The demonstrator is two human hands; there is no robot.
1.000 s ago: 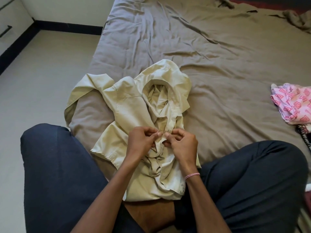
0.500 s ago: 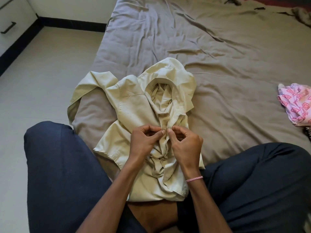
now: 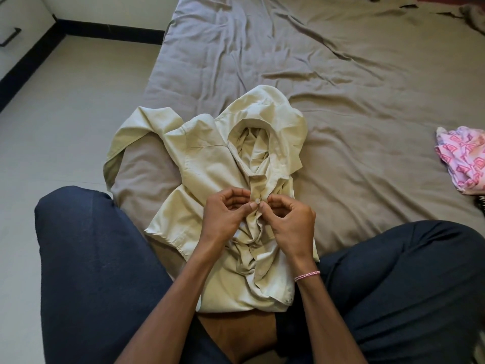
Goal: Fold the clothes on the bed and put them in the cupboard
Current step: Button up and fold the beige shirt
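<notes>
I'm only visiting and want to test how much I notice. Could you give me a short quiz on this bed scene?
1. True or false: the cream shirt lies neatly folded flat on the bed.
2. What do the left hand and right hand both pinch? A) the shirt's front, beside a button; B) a towel; C) a pillow.
3. Fill in: the pink patterned cloth lies on the person's ____ side.
Key: 1 false, it is rumpled; 2 A; 3 right.
</notes>
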